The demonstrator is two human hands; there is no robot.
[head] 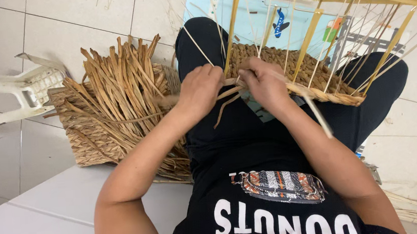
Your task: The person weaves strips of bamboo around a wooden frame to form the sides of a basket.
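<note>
A half-woven basket (pixel 283 63) rests on my lap, with a woven straw base and a frame of thin upright bamboo slats (pixel 310 31). My left hand (pixel 199 90) grips a dried straw strand (pixel 227 98) at the basket's near corner. My right hand (pixel 265 83) is closed on the same strand where it meets the woven rim (pixel 329 96). Both hands nearly touch each other at the corner upright.
A pile of dried straw strands (pixel 118 89) lies on woven mats (pixel 85 140) on the tiled floor to my left. A white plastic stool (pixel 25 88) lies overturned beyond it. A light blue mat (pixel 260 20) with pictures lies under my legs. Loose slats (pixel 415 210) sit at lower right.
</note>
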